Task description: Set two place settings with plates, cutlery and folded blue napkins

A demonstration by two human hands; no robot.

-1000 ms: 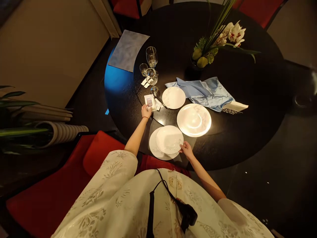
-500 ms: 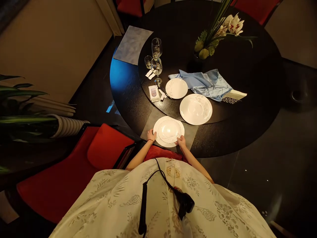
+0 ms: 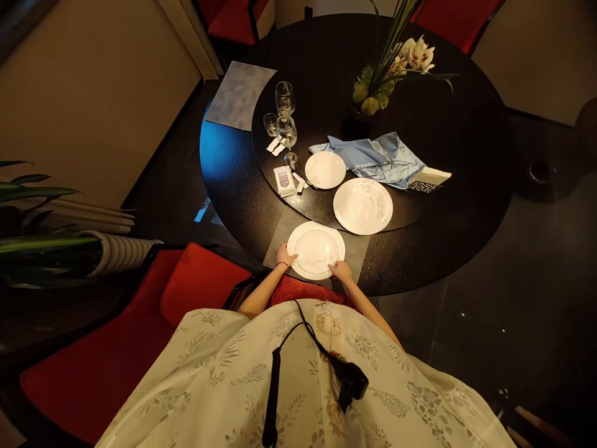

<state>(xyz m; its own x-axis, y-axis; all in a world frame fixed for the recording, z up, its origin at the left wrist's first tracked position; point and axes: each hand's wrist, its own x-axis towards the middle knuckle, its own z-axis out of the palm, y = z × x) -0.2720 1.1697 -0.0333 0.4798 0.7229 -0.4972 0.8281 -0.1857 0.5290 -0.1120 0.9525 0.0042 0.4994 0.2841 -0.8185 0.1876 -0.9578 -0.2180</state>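
A: From the head view, where do we place the plates?

B: We find the upper plate (image 3: 316, 251) seated inside the lower plate (image 3: 341, 247), on the grey mat (image 3: 357, 252) near the front edge of the table (image 3: 396, 264).

A: And the fingers?

B: The left hand (image 3: 285, 256) grasps the lower plate's left rim, thumb uppermost. The right hand (image 3: 341, 271) grips it at the right, its thumb reaching the upper plate's edge. (We cannot tell how the fingers beneath are set; the china hides them.)

A: What hazards do we record?

B: In our judgement, an uneven push by the right thumb could slide the upper plate off centre. A pull towards the body could bring the rim over the table's edge, above the red chair (image 3: 303, 289). A hard shove forward could chip china against the separate large plate (image 3: 362, 206), which reaches the edge of the round top (image 3: 410, 205).
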